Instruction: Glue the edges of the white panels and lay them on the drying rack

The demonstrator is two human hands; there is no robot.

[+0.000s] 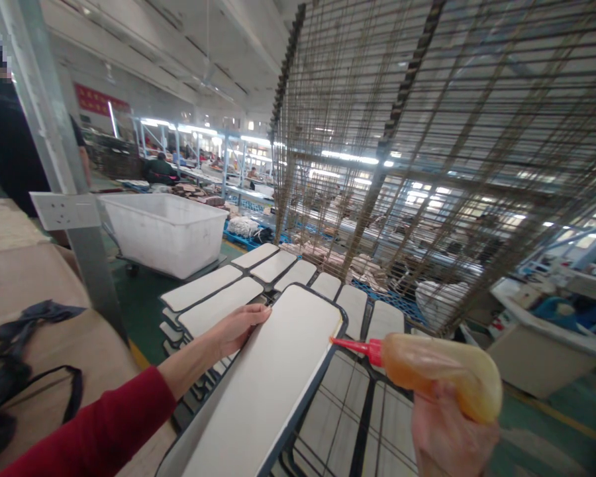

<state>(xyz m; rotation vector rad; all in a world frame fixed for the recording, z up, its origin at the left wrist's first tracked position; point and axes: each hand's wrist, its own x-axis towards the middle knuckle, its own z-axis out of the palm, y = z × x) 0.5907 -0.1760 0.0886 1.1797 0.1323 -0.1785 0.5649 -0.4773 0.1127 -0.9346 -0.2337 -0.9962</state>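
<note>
My left hand (238,329) grips the left edge of a long white panel with a dark border (278,371), fingers pinched on its rim. The panel is tilted towards me over the rack. In my right hand (449,424) is a clear squeeze bottle (437,368) with amber liquid and a red nozzle. The nozzle's tip is at the panel's right edge, by the dark border; whether it touches, I cannot tell. Beneath and beyond the panel, more white panels with dark borders (218,288) lie in rows on stacked wire shelves.
Wire shelves (377,146) stand raised behind the panels. A white wheeled bin (169,232) is at the left, near a metal post (74,165) with a socket box. A covered table (40,278) holds dark cloth (24,344). A person in dark clothes (10,132) stands far left.
</note>
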